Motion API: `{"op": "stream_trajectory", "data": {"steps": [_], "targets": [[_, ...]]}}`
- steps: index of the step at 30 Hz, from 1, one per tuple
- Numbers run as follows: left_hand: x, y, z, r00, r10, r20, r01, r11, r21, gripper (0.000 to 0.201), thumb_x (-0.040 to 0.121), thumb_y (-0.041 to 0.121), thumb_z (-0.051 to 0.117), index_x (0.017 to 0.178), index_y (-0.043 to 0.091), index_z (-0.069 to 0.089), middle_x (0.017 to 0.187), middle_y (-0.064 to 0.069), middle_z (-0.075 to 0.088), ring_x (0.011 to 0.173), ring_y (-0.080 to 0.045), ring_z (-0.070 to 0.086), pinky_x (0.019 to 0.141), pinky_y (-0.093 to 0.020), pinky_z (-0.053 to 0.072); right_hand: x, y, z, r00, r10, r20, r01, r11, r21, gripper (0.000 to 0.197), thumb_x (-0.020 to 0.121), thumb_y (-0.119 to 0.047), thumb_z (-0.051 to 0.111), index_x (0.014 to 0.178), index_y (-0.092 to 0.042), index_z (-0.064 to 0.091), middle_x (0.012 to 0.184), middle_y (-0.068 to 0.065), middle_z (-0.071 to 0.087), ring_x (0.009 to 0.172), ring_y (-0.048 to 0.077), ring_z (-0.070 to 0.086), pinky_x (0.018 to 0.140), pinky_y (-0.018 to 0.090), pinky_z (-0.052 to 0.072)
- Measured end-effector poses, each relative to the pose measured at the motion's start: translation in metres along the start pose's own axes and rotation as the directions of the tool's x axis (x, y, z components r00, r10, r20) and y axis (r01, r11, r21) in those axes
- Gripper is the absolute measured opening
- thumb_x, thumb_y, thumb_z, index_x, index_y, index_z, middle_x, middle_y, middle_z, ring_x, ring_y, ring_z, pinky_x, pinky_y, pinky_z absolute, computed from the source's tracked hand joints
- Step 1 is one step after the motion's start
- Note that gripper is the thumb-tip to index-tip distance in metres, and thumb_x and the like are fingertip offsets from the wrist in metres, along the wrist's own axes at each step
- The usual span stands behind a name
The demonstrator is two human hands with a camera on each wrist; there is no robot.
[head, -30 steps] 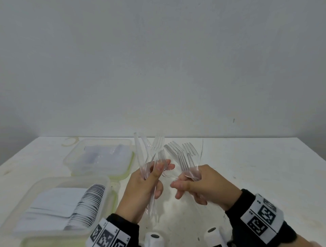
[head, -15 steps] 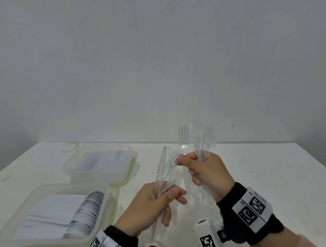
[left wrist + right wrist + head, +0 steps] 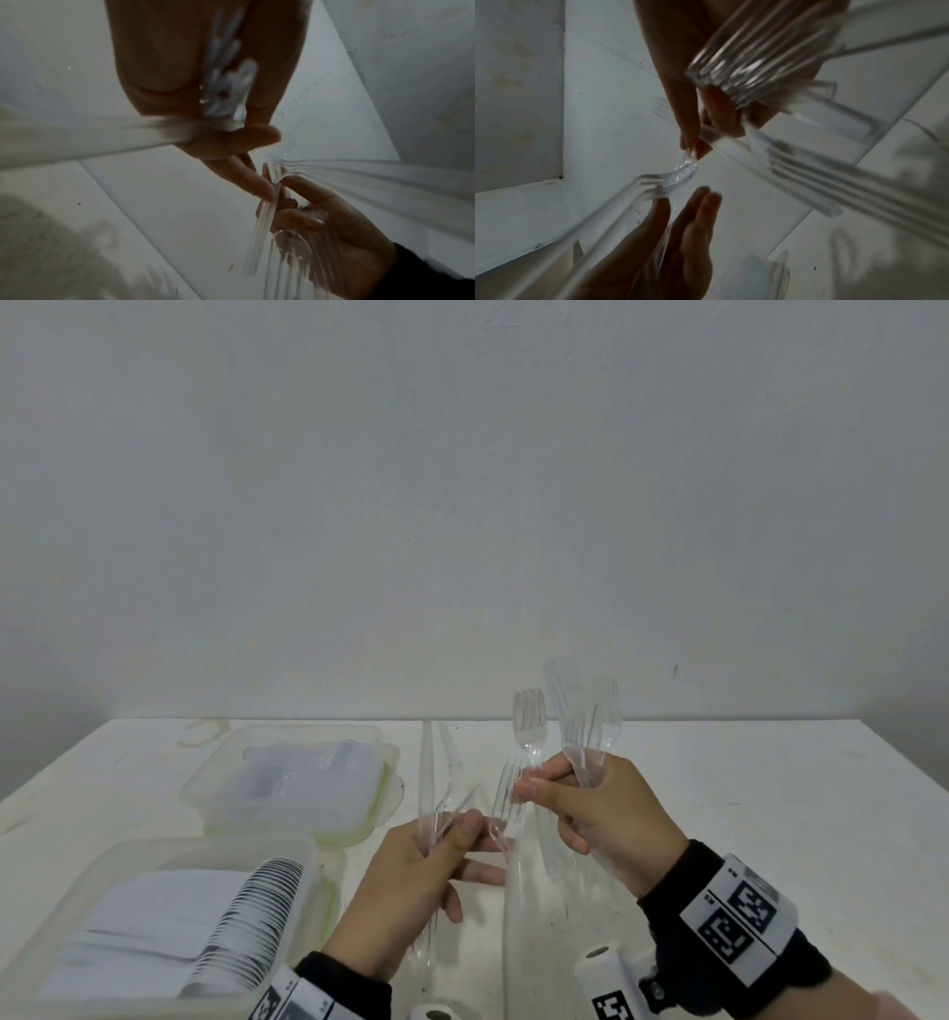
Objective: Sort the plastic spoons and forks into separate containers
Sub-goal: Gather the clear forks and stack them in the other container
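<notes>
clear forks (image 3: pixel 590 726) in right hand (image 3: pixel 611 819), left hand (image 3: pixel 411 880) alongside

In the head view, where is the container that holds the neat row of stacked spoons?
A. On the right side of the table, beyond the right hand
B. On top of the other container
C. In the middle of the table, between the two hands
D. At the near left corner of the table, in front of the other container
D: the container with the row of spoons sits at the near left, with the other container behind it, and both hands are to its right.
</notes>
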State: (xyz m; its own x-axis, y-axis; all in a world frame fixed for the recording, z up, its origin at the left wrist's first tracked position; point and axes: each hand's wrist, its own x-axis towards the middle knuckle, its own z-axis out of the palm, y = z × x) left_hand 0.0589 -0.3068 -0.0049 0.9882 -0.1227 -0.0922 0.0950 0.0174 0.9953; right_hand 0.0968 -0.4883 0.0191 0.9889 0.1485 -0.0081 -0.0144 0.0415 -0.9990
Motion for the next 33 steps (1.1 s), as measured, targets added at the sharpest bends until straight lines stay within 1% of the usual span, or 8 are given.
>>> {"op": "stream_trajectory", "data": {"steps": [4,8,14,17,22,27,30,33], "targets": [[0.0,0.0,0.0,0.99,-0.094,0.107,0.11,0.981,-0.159,0.048,0.081,0.04,0.054,0.108,0.002,0.065,0.097,-0.015,0.075,0.08,-0.024,0.074,0.036,-0.013,0.03,-0.002,0.005,0.008,0.996,0.036,0.087,-0.037,0.999,0.012,0.011,0.078,-0.006,0.075,0.078,-0.001,0.066,0.071,0.009,0.071,0.043,0.019,0.04,0.036,0.021,0.03],[-0.001,-0.006,-0.002,0.984,-0.108,0.141,0.142,0.956,-0.258,0.064,0.062,0.057,0.08,0.098,0.005,0.074,0.095,-0.018,0.073,0.078,-0.025,0.073,0.033,-0.012,0.028,-0.003,0.004,0.012,0.994,0.067,0.092,-0.069,0.997,0.025,0.01,0.078,-0.002,0.075,0.079,0.002,0.066,0.057,-0.006,0.065,0.038,0.009,0.041,0.035,0.019,0.03],[0.005,-0.004,-0.015,0.999,-0.034,-0.004,0.032,0.977,-0.213,0.041,0.08,0.031,0.057,0.108,0.001,0.066,0.099,-0.015,0.074,0.089,-0.027,0.073,0.035,-0.014,0.025,-0.004,-0.003,0.001,0.996,0.076,0.047,-0.072,0.994,-0.084,0.014,0.074,-0.011,0.08,0.067,-0.011,0.068,0.09,0.005,0.075,0.038,0.014,0.041,0.039,0.02,0.032],[0.009,-0.001,-0.021,0.998,0.019,-0.063,-0.03,0.984,-0.175,0.044,0.079,0.034,0.062,0.112,0.005,0.065,0.104,-0.011,0.074,0.097,-0.029,0.071,0.037,-0.014,0.028,-0.007,-0.004,-0.002,0.981,0.11,0.157,-0.087,0.986,-0.145,0.012,0.073,-0.009,0.08,0.076,-0.01,0.069,0.082,0.01,0.074,0.048,0.028,0.051,0.04,0.021,0.031],[0.013,0.0,-0.019,0.998,0.057,-0.017,-0.059,0.982,-0.178,0.056,0.076,0.044,0.073,0.115,0.006,0.064,0.108,-0.016,0.072,0.089,-0.035,0.064,0.038,-0.014,0.031,-0.008,0.0,0.001,0.955,0.162,0.248,-0.133,0.983,-0.129,0.014,0.076,0.001,0.076,0.078,-0.003,0.062,0.07,0.016,0.068,0.04,0.006,0.05,0.036,0.019,0.027],[0.014,-0.004,-0.017,0.995,0.094,-0.013,-0.095,0.982,-0.161,0.049,0.072,0.042,0.075,0.11,0.011,0.069,0.105,-0.015,0.073,0.087,-0.038,0.064,0.038,-0.013,0.03,-0.005,0.002,0.001,0.953,0.173,0.249,-0.16,0.984,-0.074,0.019,0.064,-0.016,0.08,0.072,-0.003,0.069,0.069,0.014,0.068,0.037,0.007,0.044,0.035,0.018,0.028],[0.014,-0.005,-0.017,0.995,0.1,-0.028,-0.103,0.982,-0.161,0.06,0.066,0.037,0.078,0.113,0.003,0.066,0.102,-0.017,0.073,0.076,-0.02,0.072,0.037,-0.012,0.028,-0.004,0.004,0.001,0.949,0.182,0.259,-0.171,0.983,-0.067,0.022,0.061,-0.018,0.08,0.07,-0.002,0.068,0.068,0.013,0.067,0.04,0.006,0.046,0.036,0.018,0.027],[0.013,-0.004,-0.018,0.993,0.114,-0.013,-0.115,0.983,-0.144,0.049,0.07,0.034,0.078,0.111,0.008,0.07,0.102,-0.018,0.073,0.079,-0.025,0.072,0.038,-0.01,0.028,-0.004,0.005,0.0,0.943,0.202,0.264,-0.184,0.979,-0.093,0.025,0.061,-0.02,0.082,0.071,-0.003,0.066,0.07,0.014,0.068,0.043,0.007,0.044,0.038,0.019,0.025]]}}
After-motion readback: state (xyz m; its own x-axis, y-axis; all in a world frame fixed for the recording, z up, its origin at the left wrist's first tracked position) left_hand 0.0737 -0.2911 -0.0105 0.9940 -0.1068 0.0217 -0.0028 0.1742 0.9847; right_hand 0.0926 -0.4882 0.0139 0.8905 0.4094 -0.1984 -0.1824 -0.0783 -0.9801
